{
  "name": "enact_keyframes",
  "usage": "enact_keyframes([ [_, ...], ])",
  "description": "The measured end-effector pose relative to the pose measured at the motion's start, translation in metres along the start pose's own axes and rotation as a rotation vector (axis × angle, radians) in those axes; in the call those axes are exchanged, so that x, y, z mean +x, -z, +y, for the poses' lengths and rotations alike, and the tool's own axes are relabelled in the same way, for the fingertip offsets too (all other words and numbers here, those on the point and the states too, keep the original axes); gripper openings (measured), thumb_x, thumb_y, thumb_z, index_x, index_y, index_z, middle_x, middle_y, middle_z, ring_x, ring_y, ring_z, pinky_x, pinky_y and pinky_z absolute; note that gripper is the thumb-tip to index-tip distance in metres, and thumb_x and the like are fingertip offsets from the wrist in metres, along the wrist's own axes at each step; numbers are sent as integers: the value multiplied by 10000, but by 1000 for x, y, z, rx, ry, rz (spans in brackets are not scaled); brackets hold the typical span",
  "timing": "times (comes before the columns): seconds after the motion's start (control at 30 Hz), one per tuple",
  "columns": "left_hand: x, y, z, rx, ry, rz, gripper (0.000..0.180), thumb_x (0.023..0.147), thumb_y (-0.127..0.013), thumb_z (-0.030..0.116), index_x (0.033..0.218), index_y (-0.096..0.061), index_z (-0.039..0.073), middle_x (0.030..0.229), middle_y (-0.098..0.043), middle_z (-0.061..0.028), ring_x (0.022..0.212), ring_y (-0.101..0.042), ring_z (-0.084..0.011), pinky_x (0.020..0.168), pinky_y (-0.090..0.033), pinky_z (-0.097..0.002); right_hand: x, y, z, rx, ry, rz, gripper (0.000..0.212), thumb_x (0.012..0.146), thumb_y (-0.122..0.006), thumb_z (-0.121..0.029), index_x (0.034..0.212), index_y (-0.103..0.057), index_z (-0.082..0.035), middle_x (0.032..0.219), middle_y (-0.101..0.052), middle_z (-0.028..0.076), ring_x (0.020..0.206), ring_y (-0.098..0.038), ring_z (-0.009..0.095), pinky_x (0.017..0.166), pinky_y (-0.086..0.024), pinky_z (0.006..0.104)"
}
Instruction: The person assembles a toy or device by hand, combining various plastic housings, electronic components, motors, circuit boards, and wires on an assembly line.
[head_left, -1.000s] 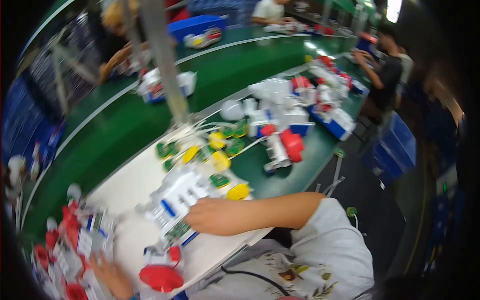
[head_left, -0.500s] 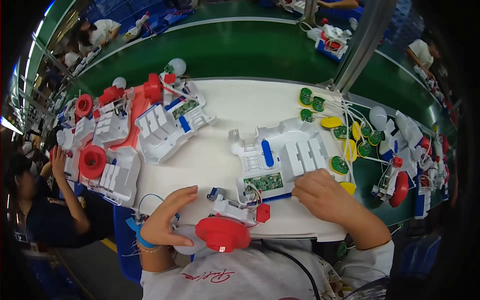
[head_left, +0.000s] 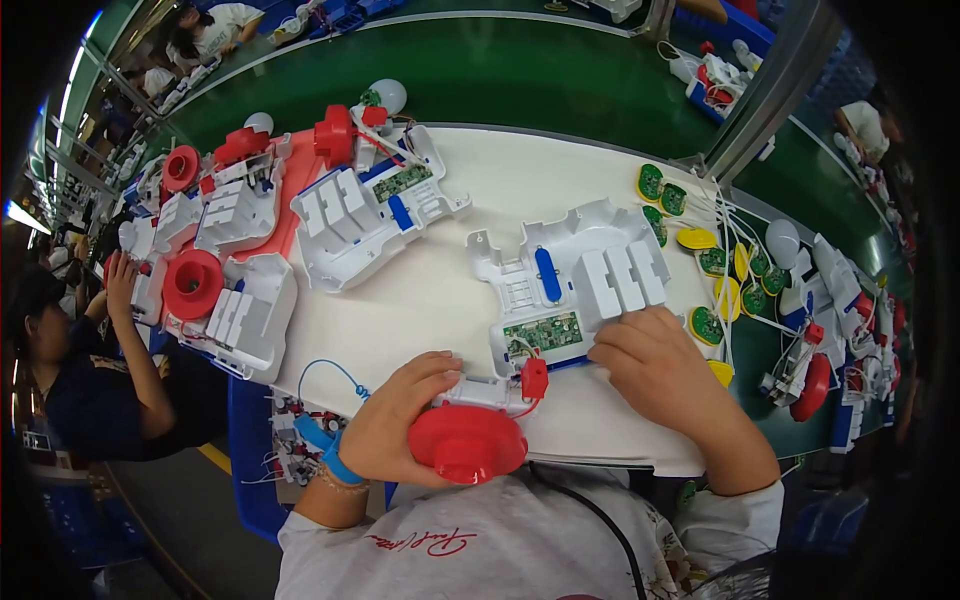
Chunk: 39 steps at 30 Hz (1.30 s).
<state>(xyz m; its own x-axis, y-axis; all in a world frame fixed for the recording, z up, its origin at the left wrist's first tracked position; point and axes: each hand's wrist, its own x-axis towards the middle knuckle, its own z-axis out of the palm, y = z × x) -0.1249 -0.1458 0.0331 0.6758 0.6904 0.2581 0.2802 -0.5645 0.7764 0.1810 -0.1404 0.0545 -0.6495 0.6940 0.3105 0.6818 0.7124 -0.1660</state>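
In the head view, the left hand [head_left: 395, 425] is curled around a red disc-shaped part [head_left: 466, 443] with a white block [head_left: 482, 392] on top of it, held at the near edge of the white worktop [head_left: 520, 200], just below the open housing. The right hand [head_left: 660, 365] lies on the white plastic housing [head_left: 570, 285], fingers bent over the ribbed block at its right end; it presses down on the housing and pins it in place, closed on nothing.

A green circuit board [head_left: 543, 333] sits bared in the housing's near corner. Thin wires run from there to a small red piece [head_left: 534, 379] beside the disc, though the fisheye blur makes it hard to tell where each wire ends. This is probably the weak point: if the disc is pulled away from the housing, the wires could go taut and tear at the board.

The disc hangs partly past the table edge, so a loosened hold could drop it into the lap. To the right, yellow and green round parts [head_left: 705, 325] trail wires close to the right wrist, which could snag them and drag them off.

A second open housing [head_left: 365, 215] lies well apart on the left.
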Motion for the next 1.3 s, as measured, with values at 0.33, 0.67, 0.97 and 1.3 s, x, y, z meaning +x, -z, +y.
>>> enact_keyframes([
  [0.33, 24, 24, 35, -592, 337, 199, 772, 685, -738, 297, 1239, -306, -23, 1131, -474, -111, 1090, -449, -172, 923, -377, -326, 44, 17, -45, 417, 56, 41, 961, 464, -789, -157, 1302, -329, -70, 1327, -338, 146, 1181, -392, 319, 940, -356, 408],
  [0.67, 64, 64, 10, -631, 157, 93, 900, 602, -790, 204, 1337, -295, 48, 1023, -489, -53, 935, -482, -119, 729, -428, -225, 73, -13, -16, 1474, -626, 283, 689, 768, -670, -209, 1284, -269, 10, 1146, -472, 137, 1013, -515, 204, 820, -461, 294],
  [0.97, 104, 14, -43, -59, -191, 64, 1089, 494, -846, 144, 1360, -187, 97, 1257, -388, -71, 1172, -385, -201, 974, -338, -353, 70, 3, -14, 1588, -690, 91, 620, 821, -621, -269, 1294, -307, -21, 1135, -491, 102, 1009, -523, 168, 800, -484, 297],
  [1.3, 93, 4, -64, -134, -115, 311, 1103, 461, -868, 184, 1333, -202, 71, 1198, -464, -74, 1102, -472, -207, 953, -378, -352, 52, 44, -5, 522, -463, -99, 192, 692, -587, -44, 870, -656, -25, 710, -589, 76, 706, -564, 177, 649, -426, 294],
])
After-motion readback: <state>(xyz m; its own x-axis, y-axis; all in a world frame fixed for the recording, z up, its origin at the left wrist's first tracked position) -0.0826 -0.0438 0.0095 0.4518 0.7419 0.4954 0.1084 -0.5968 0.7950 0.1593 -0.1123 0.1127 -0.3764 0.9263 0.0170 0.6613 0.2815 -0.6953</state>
